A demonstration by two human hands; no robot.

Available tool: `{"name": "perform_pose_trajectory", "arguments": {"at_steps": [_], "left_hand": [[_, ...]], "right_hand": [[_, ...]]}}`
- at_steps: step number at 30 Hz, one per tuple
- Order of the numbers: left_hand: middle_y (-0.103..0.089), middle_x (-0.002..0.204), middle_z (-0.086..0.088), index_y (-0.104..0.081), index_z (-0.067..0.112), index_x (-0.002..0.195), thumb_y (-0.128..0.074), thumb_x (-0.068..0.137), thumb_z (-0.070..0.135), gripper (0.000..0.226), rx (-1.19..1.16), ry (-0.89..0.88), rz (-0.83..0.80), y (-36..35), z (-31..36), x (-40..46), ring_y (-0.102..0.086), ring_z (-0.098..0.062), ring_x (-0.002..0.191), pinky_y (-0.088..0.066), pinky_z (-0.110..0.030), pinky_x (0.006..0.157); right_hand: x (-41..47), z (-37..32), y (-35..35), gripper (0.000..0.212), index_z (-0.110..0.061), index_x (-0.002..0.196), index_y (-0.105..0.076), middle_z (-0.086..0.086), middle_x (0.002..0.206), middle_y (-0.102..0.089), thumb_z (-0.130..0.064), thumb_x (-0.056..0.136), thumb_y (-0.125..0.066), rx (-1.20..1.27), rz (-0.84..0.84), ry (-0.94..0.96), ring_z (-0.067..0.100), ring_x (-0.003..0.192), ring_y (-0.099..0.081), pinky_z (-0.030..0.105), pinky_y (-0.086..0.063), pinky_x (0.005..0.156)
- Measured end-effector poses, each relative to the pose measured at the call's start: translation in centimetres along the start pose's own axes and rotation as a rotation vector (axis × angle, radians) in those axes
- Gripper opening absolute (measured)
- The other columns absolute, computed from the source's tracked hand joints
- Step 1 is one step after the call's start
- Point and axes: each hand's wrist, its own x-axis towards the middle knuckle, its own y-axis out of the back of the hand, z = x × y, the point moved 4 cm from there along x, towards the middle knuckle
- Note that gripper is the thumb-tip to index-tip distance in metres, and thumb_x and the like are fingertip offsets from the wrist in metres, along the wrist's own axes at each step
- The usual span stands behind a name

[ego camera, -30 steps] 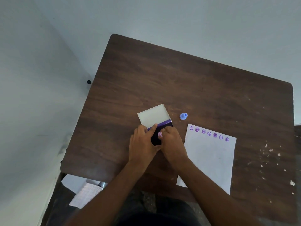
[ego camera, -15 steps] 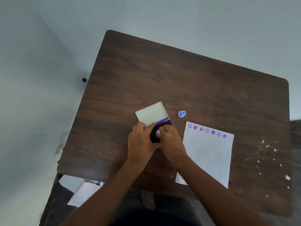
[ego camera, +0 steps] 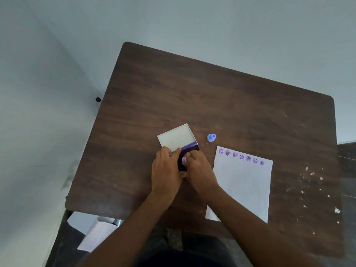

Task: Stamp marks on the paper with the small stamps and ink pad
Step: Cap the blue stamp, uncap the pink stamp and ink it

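The ink pad [ego camera: 189, 149] lies open on the brown table [ego camera: 212, 97], its white lid [ego camera: 176, 137] flipped back and the dark purple pad mostly hidden under my hands. My left hand [ego camera: 166, 173] rests on the pad's left side and holds it down. My right hand [ego camera: 199, 170] pinches a small pink stamp [ego camera: 184, 159] against the pad. A white paper [ego camera: 242, 185] lies to the right with a row of several purple marks [ego camera: 241, 157] along its top edge. A blue stamp [ego camera: 211, 137] stands alone above the paper.
White crumbs [ego camera: 312, 180] dot the table's right side. Papers and a metallic object [ego camera: 100, 228] lie on the floor below the table's near left corner. A grey wall runs behind the table and along the left.
Only the camera view has shifted slightly. Both hands stay on the ink pad with the pink stamp pressed on it.
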Motion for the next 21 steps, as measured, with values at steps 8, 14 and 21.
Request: {"name": "perform_pose_trajectory", "arguments": {"at_steps": [8,14,21], "left_hand": [[-0.050,0.126,-0.005,-0.038,0.028,0.147,-0.076,0.079,0.042,0.079,0.027,-0.005,-0.021,0.4,0.2,-0.1,-0.050,-0.018,0.108,-0.048,-0.029,0.086],[-0.044,0.132,-0.006,-0.028,0.029,0.152,-0.079,0.073,0.052,0.097,-0.073,0.027,-0.087,2.3,1.5,-0.3,-0.046,-0.019,0.120,-0.046,-0.032,0.093],[-0.049,0.136,-0.002,-0.047,0.027,0.142,-0.077,0.077,0.046,0.074,-0.319,-0.014,-0.035,7.7,7.0,-1.6,-0.046,-0.011,0.120,-0.033,-0.017,0.088]], "right_hand": [[0.8,-0.6,0.8,0.046,-0.013,0.132,-0.047,0.008,0.136,-0.053,-0.030,0.092,-0.061,0.131,-0.150,-0.464,0.026,0.122,-0.051,0.040,-0.038,0.110],[-2.0,-1.1,5.5,0.029,-0.009,0.103,-0.070,-0.004,0.079,-0.066,-0.034,0.092,-0.061,0.215,0.109,-0.108,0.012,0.079,-0.063,0.019,-0.046,0.074],[-8.2,1.1,8.6,0.026,0.001,0.111,-0.068,0.018,0.095,-0.066,-0.013,0.093,-0.056,1.629,-0.082,-0.292,0.022,0.079,-0.060,0.034,-0.053,0.081]]}}
